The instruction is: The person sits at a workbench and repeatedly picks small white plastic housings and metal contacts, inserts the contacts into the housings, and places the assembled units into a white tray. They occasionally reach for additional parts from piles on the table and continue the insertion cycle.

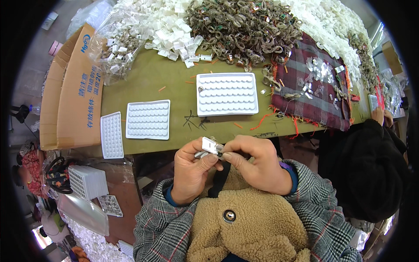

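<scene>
Your left grip (192, 172) pinches a white plastic piece (209, 145) between thumb and fingers; your right grip (257, 161) pinches a small dark part (220, 153) at its edge, mostly hidden by your fingertips. Beyond both grips, on the counter (174, 81), a white tray (227, 105) holds one small dark bead-like item (200, 89) in a leftmost slot. Far left, a creased clear bag (98, 54) holds white pieces (114, 68); you cannot make out the contents of the carton (78, 113) nearby.

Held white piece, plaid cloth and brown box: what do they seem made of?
Held white piece: probably moulded plastic; smooth, opaque, crisp-edged, gloss unclear. Plaid cloth: woven fabric, matte, frayed at its edges. Brown box: likely corrugated cardboard, matte, with stiff flat panels.
</scene>
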Tool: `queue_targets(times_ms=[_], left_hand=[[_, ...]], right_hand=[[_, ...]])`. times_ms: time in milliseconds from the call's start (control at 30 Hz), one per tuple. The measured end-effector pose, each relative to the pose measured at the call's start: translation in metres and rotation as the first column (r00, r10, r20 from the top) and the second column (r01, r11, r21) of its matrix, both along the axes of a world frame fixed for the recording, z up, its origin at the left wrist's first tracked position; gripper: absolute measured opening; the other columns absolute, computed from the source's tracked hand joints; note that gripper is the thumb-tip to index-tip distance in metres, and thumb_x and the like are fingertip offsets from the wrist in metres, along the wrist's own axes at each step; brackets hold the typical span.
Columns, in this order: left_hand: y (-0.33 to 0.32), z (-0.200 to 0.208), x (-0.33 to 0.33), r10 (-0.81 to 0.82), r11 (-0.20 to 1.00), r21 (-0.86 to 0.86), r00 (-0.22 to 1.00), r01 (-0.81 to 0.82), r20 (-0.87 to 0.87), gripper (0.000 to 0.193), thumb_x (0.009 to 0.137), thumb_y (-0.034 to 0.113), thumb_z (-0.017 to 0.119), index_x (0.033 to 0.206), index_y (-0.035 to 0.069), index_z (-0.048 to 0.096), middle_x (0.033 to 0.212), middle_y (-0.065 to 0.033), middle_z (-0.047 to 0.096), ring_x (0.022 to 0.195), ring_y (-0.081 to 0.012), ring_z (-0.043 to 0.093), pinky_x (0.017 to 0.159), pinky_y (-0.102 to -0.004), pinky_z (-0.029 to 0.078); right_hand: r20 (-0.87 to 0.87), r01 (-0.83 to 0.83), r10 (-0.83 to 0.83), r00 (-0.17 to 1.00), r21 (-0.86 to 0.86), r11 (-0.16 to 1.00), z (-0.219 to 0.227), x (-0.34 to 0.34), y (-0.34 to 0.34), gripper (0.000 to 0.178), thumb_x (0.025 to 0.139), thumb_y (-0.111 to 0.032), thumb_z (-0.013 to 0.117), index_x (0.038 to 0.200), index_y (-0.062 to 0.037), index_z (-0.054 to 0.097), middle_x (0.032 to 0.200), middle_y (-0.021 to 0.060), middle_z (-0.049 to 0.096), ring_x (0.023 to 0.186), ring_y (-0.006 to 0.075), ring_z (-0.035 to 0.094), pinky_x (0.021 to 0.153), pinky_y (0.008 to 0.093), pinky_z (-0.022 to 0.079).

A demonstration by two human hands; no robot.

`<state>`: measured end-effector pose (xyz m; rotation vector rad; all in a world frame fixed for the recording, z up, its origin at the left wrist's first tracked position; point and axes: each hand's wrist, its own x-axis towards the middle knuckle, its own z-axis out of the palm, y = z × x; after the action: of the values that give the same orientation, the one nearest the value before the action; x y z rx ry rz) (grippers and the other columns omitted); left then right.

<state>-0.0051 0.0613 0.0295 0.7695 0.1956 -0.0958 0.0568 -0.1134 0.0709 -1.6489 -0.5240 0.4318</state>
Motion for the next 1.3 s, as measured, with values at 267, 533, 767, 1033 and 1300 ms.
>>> queue_targets(times_ms=[267, 533, 767, 1033, 1300], left_hand=[[0.001, 0.002, 0.001, 0.062, 0.995, 0.076, 0.996, -0.058, -0.056, 0.02, 0.087, -0.002, 0.071, 0.107, -0.004, 0.065, 0.102, -0.0111, 0.07, 0.082, -0.0159, 0.069, 0.07, -0.0276, 0.06], [0.003, 0.009, -0.002, 0.116, 0.957, 0.248, 0.981, -0.153, 0.158, 0.018, 0.082, -0.006, 0.076, 0.094, -0.004, 0.061, 0.102, -0.0146, 0.066, 0.07, -0.0127, 0.064, 0.059, -0.0247, 0.056], [0.0, 0.011, -0.005, 0.112, 0.968, 0.206, 0.98, -0.144, 0.163, 0.02, 0.084, -0.002, 0.075, 0.094, -0.002, 0.057, 0.103, -0.0185, 0.065, 0.068, -0.0146, 0.065, 0.055, -0.025, 0.056], [0.006, 0.009, -0.006, 0.059, 0.997, -0.038, 0.996, -0.061, -0.063, 0.017, 0.093, 0.011, 0.069, 0.098, 0.0, 0.057, 0.096, -0.0147, 0.066, 0.072, -0.0143, 0.064, 0.055, -0.025, 0.057], [0.008, 0.007, -0.004, 0.106, 0.991, -0.065, 0.988, -0.113, -0.113, 0.014, 0.095, 0.01, 0.066, 0.098, 0.003, 0.055, 0.102, -0.0159, 0.066, 0.074, -0.0137, 0.064, 0.057, -0.0248, 0.058]], right_hand=[[0.771, -0.006, 0.065, 0.634, -0.079, 0.997, -0.022, 0.011, 0.005, 0.041, 0.068, -0.003, 0.076, 0.107, 0.0049, 0.066, 0.086, 0.0108, 0.059, 0.073, 0.0261, 0.057, 0.066, 0.0367, 0.047], [0.294, 0.058, -0.069, 0.953, 0.046, 0.997, -0.008, -0.004, 0.001, 0.029, 0.075, 0.006, 0.071, 0.103, 0.0024, 0.064, 0.087, 0.0109, 0.058, 0.067, 0.0206, 0.059, 0.063, 0.0302, 0.049], [-0.019, -0.001, 0.004, 1.0, 0.136, 0.991, -0.011, -0.008, -0.003, 0.022, 0.081, 0.009, 0.063, 0.102, 0.0036, 0.059, 0.091, 0.0092, 0.059, 0.073, 0.0146, 0.063, 0.067, 0.0267, 0.051], [-0.677, 0.081, 0.326, 0.66, 0.496, 0.865, -0.019, 0.003, -0.007, 0.028, 0.103, -0.011, 0.043, 0.122, 0.0087, 0.051, 0.109, 0.0195, 0.065, 0.083, 0.0248, 0.069, 0.079, 0.0365, 0.056], [-0.72, 0.16, 0.453, 0.525, 0.606, 0.779, -0.028, 0.009, -0.006, 0.037, 0.105, -0.026, 0.048, 0.121, 0.0066, 0.054, 0.11, 0.0172, 0.064, 0.088, 0.0238, 0.069, 0.072, 0.0332, 0.06]])
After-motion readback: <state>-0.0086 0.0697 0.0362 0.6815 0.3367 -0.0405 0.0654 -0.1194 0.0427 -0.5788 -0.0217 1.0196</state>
